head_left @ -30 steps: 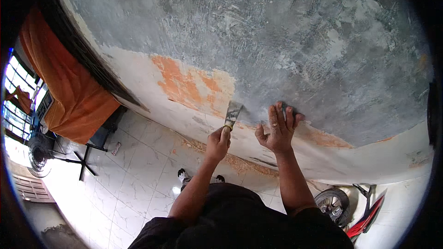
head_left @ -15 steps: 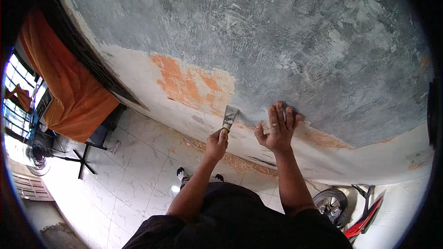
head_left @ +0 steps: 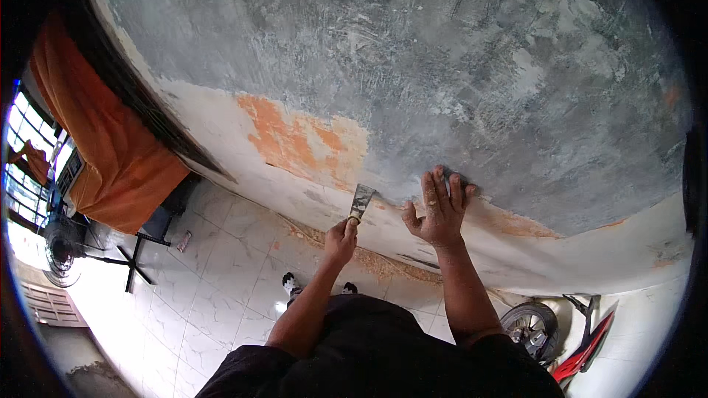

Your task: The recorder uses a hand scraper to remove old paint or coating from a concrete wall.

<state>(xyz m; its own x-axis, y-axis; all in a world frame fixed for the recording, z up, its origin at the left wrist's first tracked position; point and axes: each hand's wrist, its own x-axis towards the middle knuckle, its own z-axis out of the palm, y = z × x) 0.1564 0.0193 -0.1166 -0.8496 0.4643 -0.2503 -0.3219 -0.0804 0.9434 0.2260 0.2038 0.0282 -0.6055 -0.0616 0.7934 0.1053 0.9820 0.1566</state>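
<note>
My left hand (head_left: 341, 241) is closed round the handle of a putty knife (head_left: 361, 200). Its flat, stained metal blade points up at the wall, by the lower corner of an orange and cream scraped patch (head_left: 302, 140). Whether the blade edge touches the surface I cannot tell. To the right, my right hand (head_left: 441, 210) lies open against the wall, fingers spread and dusty, at the lower border of the grey coating (head_left: 413, 66). Below that border runs a white band of wall (head_left: 310, 193).
Scraped debris (head_left: 391, 265) lies on the tiled floor (head_left: 221, 280) along the wall's foot. At left are an orange cloth (head_left: 118, 155) over furniture and a black fan (head_left: 63, 247). A motorcycle wheel (head_left: 532, 328) and a red part (head_left: 582, 354) are at lower right.
My left hand and the putty knife have moved slightly down and left, away from the grey border. My right hand has stayed on the wall, shifting only a little in view.
</note>
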